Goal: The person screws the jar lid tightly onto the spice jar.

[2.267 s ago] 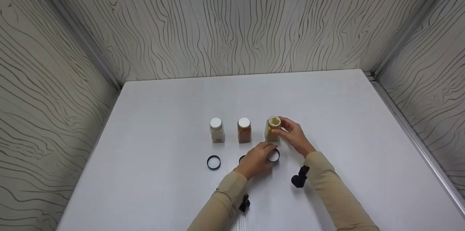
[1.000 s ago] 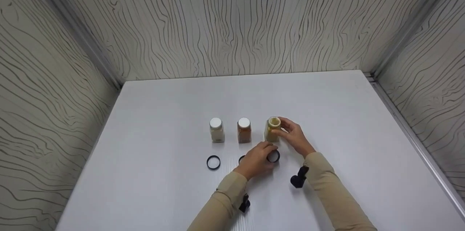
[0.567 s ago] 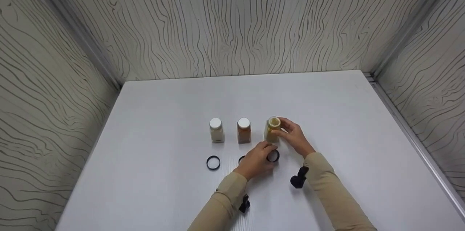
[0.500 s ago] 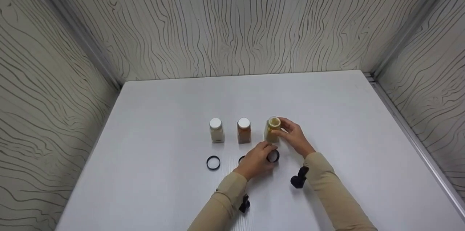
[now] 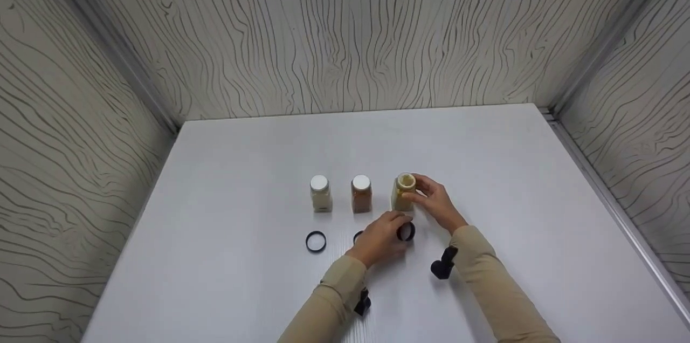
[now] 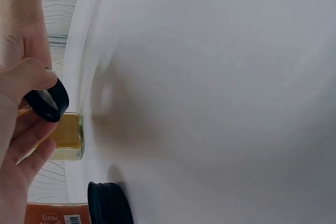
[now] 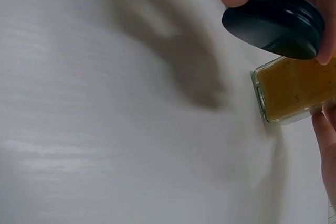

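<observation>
My left hand (image 5: pixel 380 238) pinches a black jar lid (image 6: pixel 48 100) between thumb and fingers, raised above the table with its hollow side turned up. Just behind it stands an uncapped glass spice jar (image 5: pixel 402 200) of yellow powder, upright on the table. My right hand (image 5: pixel 437 205) grips that jar from its right side, thumb in front and fingers behind. In the right wrist view the lid is close to the yellow jar but apart from it.
Left of the yellow jar stand a jar of orange-red powder (image 5: pixel 361 201) and a jar of pale powder (image 5: pixel 322 201), both with white tops. A black lid (image 5: pixel 316 241) lies on the white table (image 5: pixel 242 278). Another lid (image 5: pixel 358 236) is mostly hidden by my left hand.
The lid in my left hand has tilted slightly. Both hands and the jars otherwise stay where they were.
</observation>
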The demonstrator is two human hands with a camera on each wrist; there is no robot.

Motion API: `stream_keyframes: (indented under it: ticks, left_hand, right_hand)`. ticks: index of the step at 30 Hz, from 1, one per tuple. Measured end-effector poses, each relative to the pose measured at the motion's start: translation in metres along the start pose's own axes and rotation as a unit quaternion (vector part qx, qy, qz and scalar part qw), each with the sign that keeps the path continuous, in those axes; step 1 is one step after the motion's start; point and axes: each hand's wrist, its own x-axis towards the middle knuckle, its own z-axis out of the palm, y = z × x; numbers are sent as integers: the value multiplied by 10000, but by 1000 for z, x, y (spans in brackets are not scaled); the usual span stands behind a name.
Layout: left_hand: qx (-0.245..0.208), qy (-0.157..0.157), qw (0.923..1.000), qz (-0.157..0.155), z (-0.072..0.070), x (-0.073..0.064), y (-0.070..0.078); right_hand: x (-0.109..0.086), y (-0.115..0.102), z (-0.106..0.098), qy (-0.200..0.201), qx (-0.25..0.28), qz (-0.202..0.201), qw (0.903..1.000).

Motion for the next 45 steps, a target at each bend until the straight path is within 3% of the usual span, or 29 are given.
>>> stream_keyframes:
  ticks: [6,16,24,36,45]
  left_hand:
    - [-174,-169,9995,-192,-2,1,0]
    - [-29,-310,9993,-184,-3,3,2]
    - [3,15,10000,93,-1,1,-1]
    - [-315,-235,9990,-206,-4,2,0]
    - [-298,-257,9990,-209,-3,2,0]
  right_hand:
    - [1,-1,0,4,40,30,10000]
    - [2,2,-3,104,-276,-45,9996]
    - [2,2,0,-17,-13,81,10000]
    - [3,0,2,25,-24,73,10000]
    - [0,0,1,-8,-41,52,10000]
